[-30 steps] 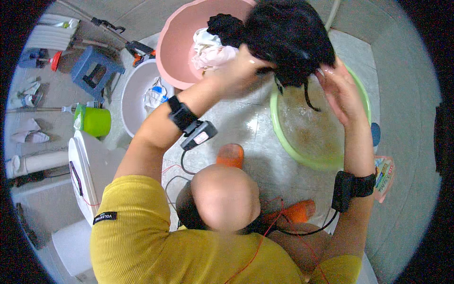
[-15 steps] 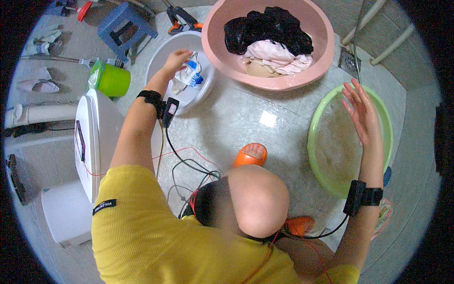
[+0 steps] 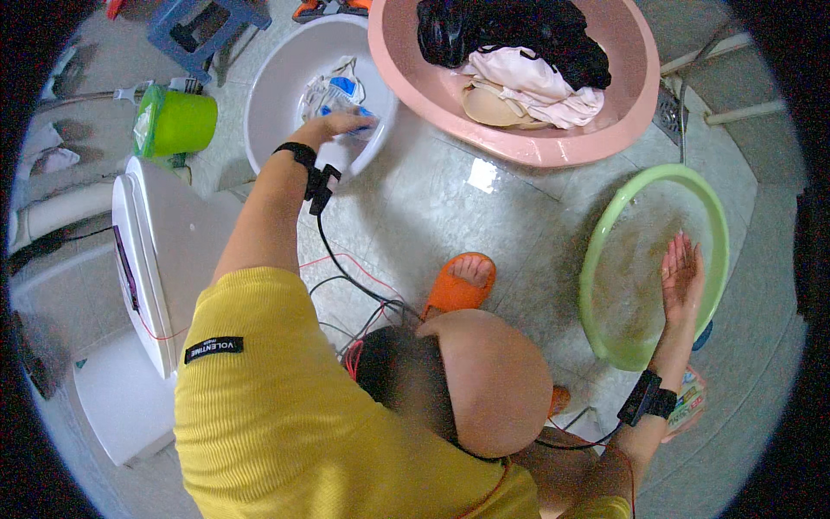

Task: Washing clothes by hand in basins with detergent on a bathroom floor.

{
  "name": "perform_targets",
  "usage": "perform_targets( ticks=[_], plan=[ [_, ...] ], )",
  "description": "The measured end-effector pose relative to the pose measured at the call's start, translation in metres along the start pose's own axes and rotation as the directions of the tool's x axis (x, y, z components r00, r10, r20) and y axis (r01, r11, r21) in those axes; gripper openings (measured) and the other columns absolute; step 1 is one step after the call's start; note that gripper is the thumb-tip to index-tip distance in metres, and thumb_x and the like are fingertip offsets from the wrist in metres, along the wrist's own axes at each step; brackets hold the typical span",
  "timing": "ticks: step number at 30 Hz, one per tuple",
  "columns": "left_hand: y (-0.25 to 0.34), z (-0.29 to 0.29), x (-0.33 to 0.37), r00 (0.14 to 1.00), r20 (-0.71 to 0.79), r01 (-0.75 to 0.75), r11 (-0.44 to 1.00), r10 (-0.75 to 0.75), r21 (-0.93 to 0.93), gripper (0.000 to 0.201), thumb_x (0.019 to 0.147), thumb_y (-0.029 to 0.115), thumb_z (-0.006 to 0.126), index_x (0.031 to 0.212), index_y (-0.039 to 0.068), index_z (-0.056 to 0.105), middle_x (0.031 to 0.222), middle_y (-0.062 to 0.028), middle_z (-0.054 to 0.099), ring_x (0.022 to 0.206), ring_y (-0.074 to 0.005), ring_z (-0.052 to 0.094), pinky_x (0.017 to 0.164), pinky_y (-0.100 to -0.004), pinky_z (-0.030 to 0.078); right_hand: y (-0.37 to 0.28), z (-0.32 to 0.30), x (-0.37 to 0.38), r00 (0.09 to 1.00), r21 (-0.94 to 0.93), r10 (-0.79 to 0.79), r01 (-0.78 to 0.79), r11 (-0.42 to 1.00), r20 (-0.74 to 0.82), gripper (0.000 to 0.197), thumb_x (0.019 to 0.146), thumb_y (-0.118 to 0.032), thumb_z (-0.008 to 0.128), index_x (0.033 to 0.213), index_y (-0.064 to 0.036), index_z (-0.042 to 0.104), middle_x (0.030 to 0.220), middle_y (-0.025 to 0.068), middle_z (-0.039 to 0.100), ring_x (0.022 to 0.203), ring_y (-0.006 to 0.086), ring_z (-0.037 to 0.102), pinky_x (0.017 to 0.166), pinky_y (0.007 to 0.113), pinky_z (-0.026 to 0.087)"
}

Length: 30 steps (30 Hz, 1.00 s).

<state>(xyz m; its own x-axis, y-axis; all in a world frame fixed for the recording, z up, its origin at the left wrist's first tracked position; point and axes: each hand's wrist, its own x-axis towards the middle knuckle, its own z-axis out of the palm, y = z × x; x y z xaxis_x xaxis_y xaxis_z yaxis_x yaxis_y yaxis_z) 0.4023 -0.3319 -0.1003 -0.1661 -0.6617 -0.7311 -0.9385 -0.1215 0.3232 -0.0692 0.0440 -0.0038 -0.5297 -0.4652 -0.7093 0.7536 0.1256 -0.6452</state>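
My left hand (image 3: 341,125) reaches into the white basin (image 3: 264,130), its fingers stretched toward the right. Right under those fingers lies a crumpled white-and-blue piece, perhaps cloth or a wrapper (image 3: 344,85); I cannot tell whether they touch it. On the other side, my right hand (image 3: 683,281) is over the light green tub (image 3: 596,320), palm up with fingers spread and nothing in them. Cloudy brownish water (image 3: 635,268) fills that tub. Black straps with small devices are on both wrists.
Ahead, a large pink tub (image 3: 519,151) holds black garments (image 3: 519,39), a pale pink garment (image 3: 536,82) and a beige piece (image 3: 497,105). A lime-green bucket (image 3: 186,123), blue stool (image 3: 199,35) and white toilet (image 3: 151,251) stand left. Cables (image 3: 372,298) trail beside my knee.
My left hand has come down toward the near side of the white basin. My right hand has dropped from the green tub's far rim to above its water, palm turned up. The view has shifted.
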Motion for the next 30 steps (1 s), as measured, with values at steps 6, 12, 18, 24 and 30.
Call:
perform_targets(
  ticks=[6, 12, 18, 24, 30],
  plan=[
    [0.029, 0.015, -0.053, 0.851, 0.519, 0.138, 0.987, -0.078, -0.079, 0.044, 0.077, 0.037, 0.033, 0.109, 0.008, 0.04, 0.111, -0.0106, 0.04, 0.104, -0.0249, 0.036, 0.081, -0.0502, 0.031, 0.007, 0.022, 0.008, 0.994, 0.051, -0.015, 0.01, 0.999, 0.105, 0.039, 0.078, -0.027, 0.047, 0.108, -0.0031, 0.04, 0.112, 0.0076, 0.041, 0.099, 0.0152, 0.041, 0.082, 0.025, 0.036],
    [0.009, 0.052, -0.101, 0.722, 0.69, 0.122, 0.973, 0.049, -0.196, 0.056, 0.074, 0.048, 0.042, 0.116, 0.011, 0.034, 0.11, -0.0042, 0.04, 0.099, -0.0181, 0.038, 0.082, -0.0378, 0.034, 0.013, 0.031, 0.013, 0.989, 0.024, -0.01, 0.007, 1.0, 0.147, 0.038, 0.078, -0.027, 0.046, 0.107, -0.0033, 0.041, 0.11, 0.0076, 0.043, 0.098, 0.0154, 0.042, 0.082, 0.026, 0.035],
    [0.017, 0.039, -0.074, 0.959, 0.073, -0.247, 0.682, 0.274, 0.688, 0.097, 0.052, 0.048, 0.066, 0.125, 0.014, 0.012, 0.123, -0.0219, 0.018, 0.115, -0.0368, 0.015, 0.092, -0.0409, 0.022, 0.004, 0.019, 0.011, 0.995, 0.003, -0.026, 0.026, 1.0, 0.093, 0.041, 0.08, -0.029, 0.042, 0.113, -0.0049, 0.036, 0.115, 0.0075, 0.039, 0.105, 0.0162, 0.038, 0.087, 0.027, 0.031],
    [0.004, 0.023, -0.029, 0.989, -0.136, 0.012, 0.868, 0.064, 0.496, 0.11, 0.04, 0.054, 0.069, 0.124, 0.008, 0.014, 0.122, -0.0256, 0.018, 0.113, -0.0406, 0.016, 0.093, -0.0407, 0.017, -0.008, 0.015, 0.0, 0.994, -0.024, -0.089, 0.09, 0.996, 0.059, 0.044, 0.08, -0.029, 0.043, 0.114, -0.004, 0.034, 0.116, 0.0081, 0.038, 0.107, 0.0167, 0.036, 0.087, 0.027, 0.031],
    [-0.006, 0.047, -0.031, 0.912, 0.398, -0.219, 0.938, 0.1, 0.267, 0.111, 0.04, 0.05, 0.07, 0.124, 0.01, 0.011, 0.119, -0.0251, 0.018, 0.111, -0.0391, 0.023, 0.086, -0.0419, 0.031, -0.009, 0.011, 0.0, 0.992, 0.02, -0.113, 0.112, 0.993, 0.063, 0.043, 0.08, -0.029, 0.042, 0.114, -0.003, 0.034, 0.117, 0.0089, 0.037, 0.106, 0.0177, 0.037, 0.088, 0.028, 0.03]
  ],
)
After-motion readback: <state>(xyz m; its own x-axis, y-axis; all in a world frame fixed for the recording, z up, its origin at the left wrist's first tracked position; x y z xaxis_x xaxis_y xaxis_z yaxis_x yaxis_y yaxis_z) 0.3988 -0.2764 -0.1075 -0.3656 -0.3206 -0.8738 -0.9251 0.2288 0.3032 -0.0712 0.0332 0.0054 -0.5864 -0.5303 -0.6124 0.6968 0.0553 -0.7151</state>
